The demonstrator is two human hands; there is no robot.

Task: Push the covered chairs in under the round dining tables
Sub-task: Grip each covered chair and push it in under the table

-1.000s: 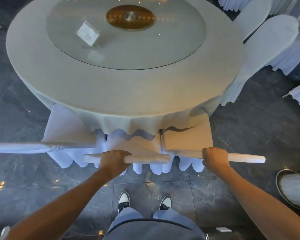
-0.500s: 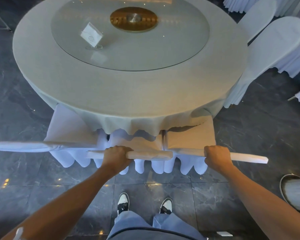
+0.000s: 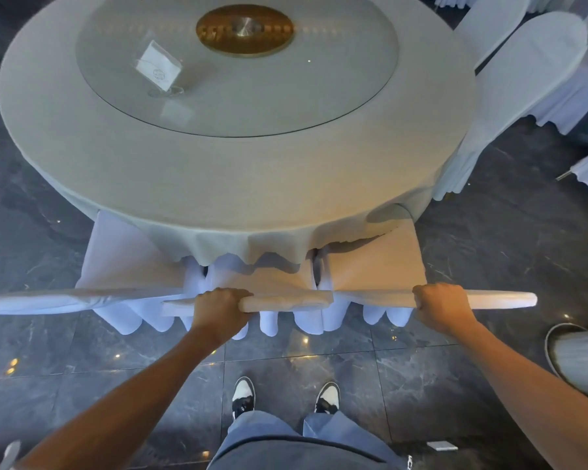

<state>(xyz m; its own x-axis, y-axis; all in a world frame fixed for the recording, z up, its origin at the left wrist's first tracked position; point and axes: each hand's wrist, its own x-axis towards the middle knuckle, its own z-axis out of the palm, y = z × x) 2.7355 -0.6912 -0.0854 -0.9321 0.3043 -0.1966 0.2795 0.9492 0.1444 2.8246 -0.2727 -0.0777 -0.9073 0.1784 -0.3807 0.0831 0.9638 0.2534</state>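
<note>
A: Since the earlier frame little has shifted. The round desk (image 3: 218,171) and its glass turntable (image 3: 336,79) fill more of the view, and the two gripped chairs sit about as deep under the cloth as before. Both hands stay where they were on the chair tops.

B: Count of chairs?

A: Three covered chairs in a row at the near edge. Left chair (image 3: 116,259), middle chair (image 3: 272,283), right chair (image 3: 381,262). All three seats are partly under the hanging tablecloth (image 3: 224,239), and their back tops run in a line just this side of it. Two more covered chairs (image 3: 530,69) stand at the desk's far right, touching or nearly touching its edge.

B: Hands?

A: Two. Left hand (image 3: 218,310) is curled tight over the top of the middle chair's back, knuckles up. Right hand (image 3: 442,303) is wrapped the same way over the top of the right chair's back. Left chair is untouched.

B: On the desk?

A: One brass hub (image 3: 245,30) at the turntable's centre and one clear card stand (image 3: 158,67) holding a white card, left of the hub.

B: Floor?

A: Dark marble tiles (image 3: 489,232). Two shoes, black and white (image 3: 243,396), stand behind the middle chair. One small white slip (image 3: 442,446) lies at lower right. A round draped thing (image 3: 581,357) is cut off by the right edge; what it is I cannot tell.
</note>
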